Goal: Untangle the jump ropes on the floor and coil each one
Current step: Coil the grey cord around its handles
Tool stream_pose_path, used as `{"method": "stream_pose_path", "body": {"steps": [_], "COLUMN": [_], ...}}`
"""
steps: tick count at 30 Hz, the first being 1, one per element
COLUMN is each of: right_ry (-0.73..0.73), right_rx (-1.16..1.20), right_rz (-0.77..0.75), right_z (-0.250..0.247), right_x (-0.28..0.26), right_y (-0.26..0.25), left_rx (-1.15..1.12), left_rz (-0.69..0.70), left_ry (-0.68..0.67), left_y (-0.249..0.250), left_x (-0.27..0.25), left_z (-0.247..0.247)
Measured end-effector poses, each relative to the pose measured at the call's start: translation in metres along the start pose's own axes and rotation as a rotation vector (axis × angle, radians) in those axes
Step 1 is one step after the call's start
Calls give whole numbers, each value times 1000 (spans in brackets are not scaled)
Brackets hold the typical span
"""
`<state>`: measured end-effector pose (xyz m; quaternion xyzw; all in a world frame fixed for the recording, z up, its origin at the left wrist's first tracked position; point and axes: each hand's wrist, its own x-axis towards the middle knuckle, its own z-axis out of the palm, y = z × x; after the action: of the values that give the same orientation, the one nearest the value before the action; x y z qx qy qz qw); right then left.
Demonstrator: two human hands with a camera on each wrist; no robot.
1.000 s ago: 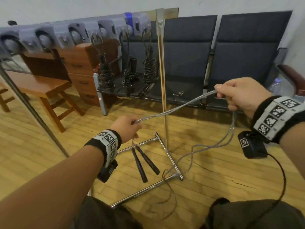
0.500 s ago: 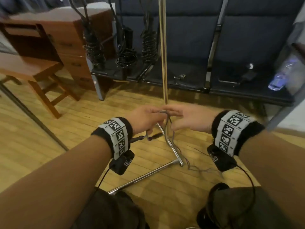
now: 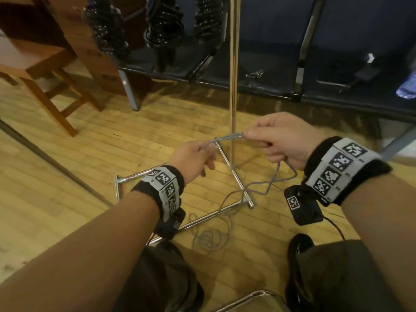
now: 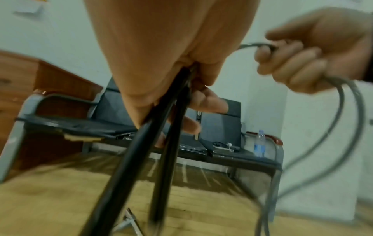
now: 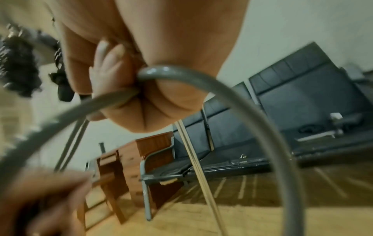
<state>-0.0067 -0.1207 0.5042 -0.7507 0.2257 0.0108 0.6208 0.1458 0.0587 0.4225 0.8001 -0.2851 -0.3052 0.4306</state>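
Observation:
A thin grey jump rope (image 3: 227,138) stretches as a short doubled span between my two hands over the wooden floor. My left hand (image 3: 195,158) grips the rope end together with the two black handles (image 4: 153,159), which hang down from its palm. My right hand (image 3: 279,138) is curled round the rope strands; from it a loop (image 5: 252,102) drops down. The slack (image 3: 211,237) twists past the stand's foot and lies in a loose heap on the floor between my knees.
A chrome stand with an upright pole (image 3: 234,64) and a floor frame (image 3: 236,176) sits right behind my hands. Coiled black ropes (image 3: 162,28) hang at the back over a row of dark seats (image 3: 337,52). A wooden chair (image 3: 45,64) stands left. A water bottle (image 4: 259,143) rests on the right seat.
My hands came together from a wide spread and have now drawn a little apart again, leaving a short span of rope between them. My view has tilted down toward the floor.

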Motion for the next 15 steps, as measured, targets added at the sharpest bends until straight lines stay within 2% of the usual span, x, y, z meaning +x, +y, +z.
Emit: {"method": "stream_pose_path", "body": {"steps": [4, 5, 7, 10, 13, 15], "right_ry": [-5, 26, 86, 91, 79, 154], "right_rx": [-505, -544, -431, -90, 400, 466], "right_rz": [63, 88, 165, 267, 350, 380], "right_z": [17, 23, 34, 52, 63, 60], "right_x": [21, 27, 39, 55, 65, 73], "right_y": [39, 51, 72, 93, 104, 110], "left_rx": [-535, -698, -947, -1155, -1280, -1271], "left_rz": [-111, -115, -86, -77, -97, -59], "left_ry": [95, 87, 86, 189, 269, 261], "left_y": [-10, -10, -4, 0, -6, -11], "left_x": [15, 19, 26, 36, 49, 58], "left_z": [13, 18, 27, 36, 47, 55]}}
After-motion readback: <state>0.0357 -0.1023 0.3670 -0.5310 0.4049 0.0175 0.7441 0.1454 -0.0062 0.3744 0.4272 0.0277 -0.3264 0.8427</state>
